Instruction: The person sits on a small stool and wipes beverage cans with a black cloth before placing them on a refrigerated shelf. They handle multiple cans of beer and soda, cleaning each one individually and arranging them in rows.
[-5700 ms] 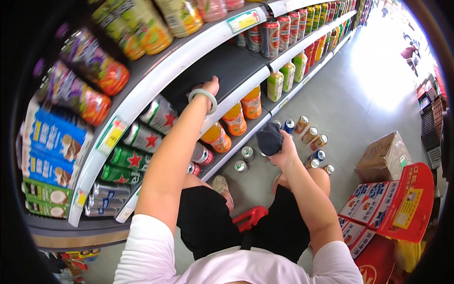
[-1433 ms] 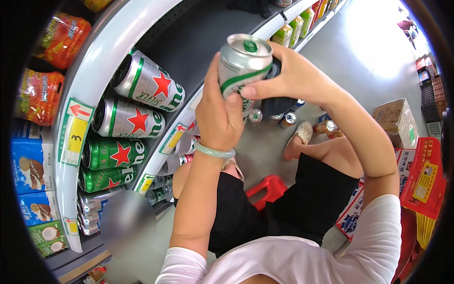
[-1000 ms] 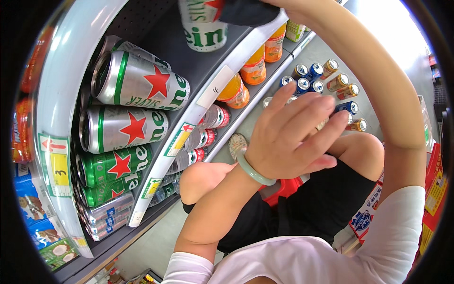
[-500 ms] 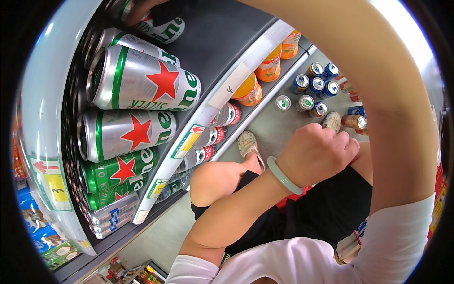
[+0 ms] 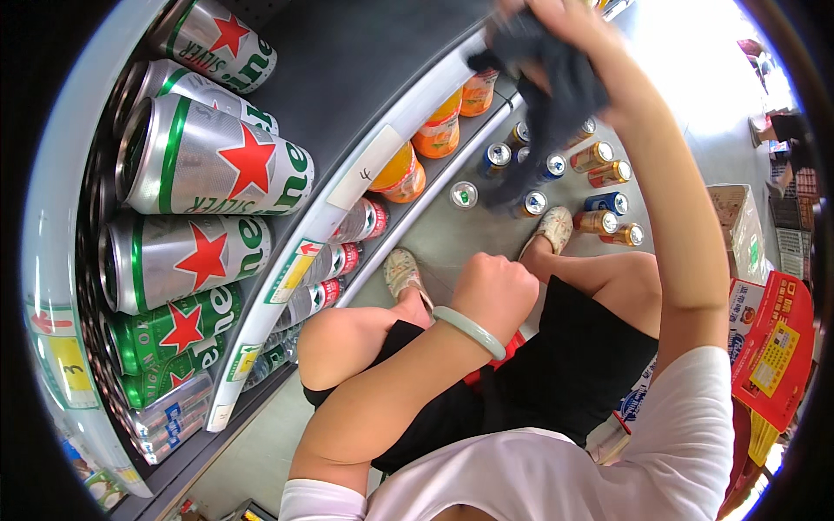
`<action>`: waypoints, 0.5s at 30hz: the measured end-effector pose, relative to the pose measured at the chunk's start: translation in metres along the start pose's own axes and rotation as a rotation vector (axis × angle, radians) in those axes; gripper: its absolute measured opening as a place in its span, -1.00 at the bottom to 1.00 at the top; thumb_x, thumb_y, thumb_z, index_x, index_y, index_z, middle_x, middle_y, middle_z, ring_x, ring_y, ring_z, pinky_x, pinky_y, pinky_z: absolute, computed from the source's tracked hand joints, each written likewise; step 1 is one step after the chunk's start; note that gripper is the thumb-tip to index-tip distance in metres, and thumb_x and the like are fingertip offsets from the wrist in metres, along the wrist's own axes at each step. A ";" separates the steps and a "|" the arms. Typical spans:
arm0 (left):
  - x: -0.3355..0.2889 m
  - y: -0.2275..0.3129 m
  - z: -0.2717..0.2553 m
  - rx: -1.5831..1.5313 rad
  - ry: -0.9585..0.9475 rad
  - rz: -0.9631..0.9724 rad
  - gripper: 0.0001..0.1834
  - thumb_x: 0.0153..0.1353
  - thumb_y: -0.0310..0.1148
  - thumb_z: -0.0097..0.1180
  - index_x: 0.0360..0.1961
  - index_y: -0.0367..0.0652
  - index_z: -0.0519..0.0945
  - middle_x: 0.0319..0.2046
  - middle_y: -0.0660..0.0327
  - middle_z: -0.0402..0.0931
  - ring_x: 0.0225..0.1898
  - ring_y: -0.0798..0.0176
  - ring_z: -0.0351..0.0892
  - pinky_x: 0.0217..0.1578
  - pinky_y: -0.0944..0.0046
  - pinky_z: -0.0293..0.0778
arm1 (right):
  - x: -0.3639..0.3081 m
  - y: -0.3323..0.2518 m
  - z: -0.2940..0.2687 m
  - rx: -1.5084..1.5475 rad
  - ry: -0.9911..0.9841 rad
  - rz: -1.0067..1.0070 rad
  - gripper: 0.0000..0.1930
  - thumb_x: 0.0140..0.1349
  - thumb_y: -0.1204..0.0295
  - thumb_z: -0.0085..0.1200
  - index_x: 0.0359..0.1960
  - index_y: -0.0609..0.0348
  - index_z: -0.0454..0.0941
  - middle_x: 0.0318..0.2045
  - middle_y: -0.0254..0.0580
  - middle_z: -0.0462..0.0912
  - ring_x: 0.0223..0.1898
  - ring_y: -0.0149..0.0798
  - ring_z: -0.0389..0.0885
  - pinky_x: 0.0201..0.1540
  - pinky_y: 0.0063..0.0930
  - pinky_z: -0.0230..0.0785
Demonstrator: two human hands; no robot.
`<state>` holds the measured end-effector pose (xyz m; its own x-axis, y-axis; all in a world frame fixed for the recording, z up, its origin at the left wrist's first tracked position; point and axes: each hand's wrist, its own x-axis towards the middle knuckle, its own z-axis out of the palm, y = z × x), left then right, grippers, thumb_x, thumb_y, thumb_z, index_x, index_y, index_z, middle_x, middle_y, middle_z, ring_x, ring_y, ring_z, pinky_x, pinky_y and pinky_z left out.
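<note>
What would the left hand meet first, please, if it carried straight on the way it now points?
Going straight on, the left hand would probably meet the patterned right shoe first; depth is unclear, so it might pass above it.

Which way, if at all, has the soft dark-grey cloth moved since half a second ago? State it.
Yes: rightward. The soft dark-grey cloth in the right hand has come out of the grey shelf, mostly past its long white front edge.

Head view: I look down from the wearer's head.
Shelf (image 5: 365, 52): close on my left.
Floor (image 5: 452, 239): farther, below the knees (image 5: 339, 347).
</note>
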<state>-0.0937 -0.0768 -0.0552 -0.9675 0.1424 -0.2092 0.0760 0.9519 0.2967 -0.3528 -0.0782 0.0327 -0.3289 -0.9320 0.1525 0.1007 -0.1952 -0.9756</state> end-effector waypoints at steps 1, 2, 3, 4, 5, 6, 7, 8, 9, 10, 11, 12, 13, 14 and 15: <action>-0.001 0.002 0.002 -0.009 -0.045 -0.003 -0.95 0.03 -0.44 0.26 -0.48 0.00 0.66 -0.51 0.23 0.64 -0.37 0.18 0.73 -0.39 0.21 0.58 | -0.025 0.006 -0.007 -0.074 -0.044 0.117 -0.47 0.18 -0.02 0.40 -0.05 0.17 0.63 -0.18 -0.27 0.70 -0.31 -0.49 0.64 -0.19 -0.55 0.53; -0.002 0.004 0.004 -0.046 -0.042 0.006 -0.95 0.02 -0.44 0.25 -0.49 0.00 0.67 -0.52 0.24 0.64 -0.36 0.16 0.73 -0.36 0.19 0.58 | -0.038 0.030 -0.006 -0.108 0.021 0.229 -0.45 0.21 -0.03 0.37 -0.01 0.17 0.63 -0.16 -0.26 0.70 -0.30 -0.47 0.64 -0.19 -0.55 0.53; -0.002 0.006 0.005 -0.030 -0.052 0.011 -0.96 0.05 -0.42 0.26 -0.50 0.00 0.67 -0.52 0.24 0.64 -0.36 0.17 0.73 -0.35 0.18 0.57 | -0.051 0.059 -0.007 -0.146 0.091 0.341 -0.43 0.24 -0.05 0.34 0.04 0.18 0.64 -0.14 -0.26 0.69 -0.29 -0.46 0.63 -0.20 -0.55 0.52; -0.002 0.008 0.006 -0.012 -0.062 0.020 -0.96 0.07 -0.40 0.27 -0.50 0.00 0.67 -0.52 0.24 0.65 -0.36 0.17 0.73 -0.34 0.17 0.57 | -0.061 0.086 -0.017 -0.234 0.128 0.535 -0.41 0.25 -0.06 0.34 0.07 0.20 0.63 -0.14 -0.25 0.70 -0.26 -0.44 0.63 -0.18 -0.52 0.52; -0.001 0.011 0.006 0.009 -0.073 0.027 -0.95 0.09 -0.38 0.28 -0.50 -0.01 0.67 -0.52 0.25 0.65 -0.35 0.17 0.73 -0.33 0.16 0.57 | -0.070 0.117 -0.031 -0.320 0.165 0.727 -0.38 0.26 -0.08 0.33 0.11 0.21 0.63 -0.15 -0.23 0.70 -0.24 -0.42 0.64 -0.15 -0.48 0.52; 0.002 0.014 0.003 0.038 -0.093 0.020 -0.94 0.12 -0.33 0.29 -0.47 -0.01 0.67 -0.51 0.26 0.65 -0.33 0.19 0.72 -0.31 0.17 0.56 | -0.082 0.153 -0.047 -0.297 0.273 0.830 -0.33 0.23 -0.11 0.33 0.09 0.26 0.64 -0.16 -0.20 0.71 -0.20 -0.37 0.66 -0.12 -0.42 0.52; 0.006 0.016 0.001 0.065 -0.115 0.007 -0.91 0.14 -0.29 0.30 -0.44 -0.01 0.68 -0.49 0.26 0.64 -0.31 0.20 0.71 -0.28 0.18 0.55 | -0.091 0.195 -0.059 -0.270 0.376 0.932 -0.28 0.20 -0.15 0.34 0.08 0.32 0.66 -0.17 -0.17 0.71 -0.17 -0.31 0.69 -0.09 -0.36 0.52; 0.009 0.018 -0.001 0.094 -0.135 -0.009 -0.88 0.17 -0.24 0.31 -0.41 -0.02 0.68 -0.47 0.27 0.64 -0.28 0.21 0.71 -0.25 0.19 0.54 | -0.097 0.233 -0.067 -0.307 0.472 0.980 -0.27 0.19 -0.17 0.33 0.08 0.31 0.65 -0.16 -0.09 0.73 -0.15 -0.24 0.72 -0.09 -0.31 0.54; 0.012 0.018 0.001 0.112 -0.077 -0.020 -0.85 0.18 -0.20 0.31 -0.38 -0.02 0.67 -0.45 0.27 0.63 -0.26 0.21 0.70 -0.23 0.19 0.53 | -0.104 0.265 -0.072 -0.342 0.568 1.029 -0.26 0.18 -0.19 0.32 0.09 0.30 0.65 -0.15 -0.01 0.74 -0.13 -0.16 0.74 -0.09 -0.26 0.57; 0.014 0.016 0.007 0.125 -0.024 -0.028 -0.81 0.19 -0.16 0.32 -0.35 -0.02 0.67 -0.42 0.27 0.63 -0.24 0.22 0.69 -0.20 0.20 0.52 | -0.111 0.289 -0.073 -0.640 0.541 0.999 -0.25 0.16 -0.19 0.32 0.11 0.27 0.62 -0.08 0.08 0.72 -0.08 -0.07 0.74 -0.05 -0.19 0.58; 0.015 0.014 0.010 0.141 0.024 -0.053 -0.77 0.20 -0.12 0.32 -0.31 -0.02 0.66 -0.40 0.27 0.62 -0.21 0.22 0.68 -0.17 0.21 0.51 | -0.106 0.298 -0.063 -0.929 0.487 0.948 -0.25 0.15 -0.19 0.32 0.13 0.24 0.59 -0.01 0.18 0.70 -0.03 0.03 0.75 -0.01 -0.13 0.60; 0.015 0.012 0.013 0.134 -0.004 -0.073 -0.76 0.19 -0.12 0.32 -0.29 -0.02 0.65 -0.38 0.27 0.61 -0.20 0.23 0.67 -0.16 0.22 0.50 | -0.111 0.305 -0.051 -1.065 0.431 0.930 -0.22 0.11 -0.14 0.34 0.20 0.20 0.49 0.18 0.28 0.54 0.08 0.18 0.69 0.09 -0.01 0.58; 0.016 0.011 0.014 0.127 -0.030 -0.093 -0.75 0.19 -0.11 0.33 -0.27 -0.02 0.65 -0.36 0.27 0.60 -0.19 0.23 0.66 -0.14 0.22 0.50 | -0.113 0.313 -0.043 -1.148 0.298 0.968 -0.13 0.05 -0.12 0.39 0.26 0.18 0.36 0.29 0.23 0.41 0.12 0.16 0.67 0.11 -0.03 0.58; 0.015 0.008 0.014 0.123 -0.055 -0.121 -0.74 0.18 -0.11 0.33 -0.25 -0.02 0.64 -0.34 0.27 0.60 -0.18 0.23 0.65 -0.12 0.23 0.49 | -0.112 0.314 -0.029 -1.218 0.159 1.028 -0.12 0.04 -0.11 0.41 0.28 0.14 0.33 0.27 0.20 0.42 0.11 0.16 0.68 0.08 -0.05 0.60; 0.013 0.006 0.014 0.137 -0.050 -0.130 -0.74 0.18 -0.11 0.33 -0.26 -0.02 0.63 -0.35 0.27 0.60 -0.18 0.23 0.65 -0.12 0.22 0.49 | -0.111 0.314 -0.015 -1.286 0.017 1.085 -0.11 0.03 -0.09 0.43 0.29 0.10 0.29 0.25 0.17 0.43 0.10 0.15 0.68 0.05 -0.07 0.62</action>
<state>-0.1022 -0.0657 -0.0697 -0.9583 0.0257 -0.2847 -0.0135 0.9908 0.1350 -0.2988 -0.0314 -0.2929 -0.6367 -0.4544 -0.6229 -0.5041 0.8566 -0.1097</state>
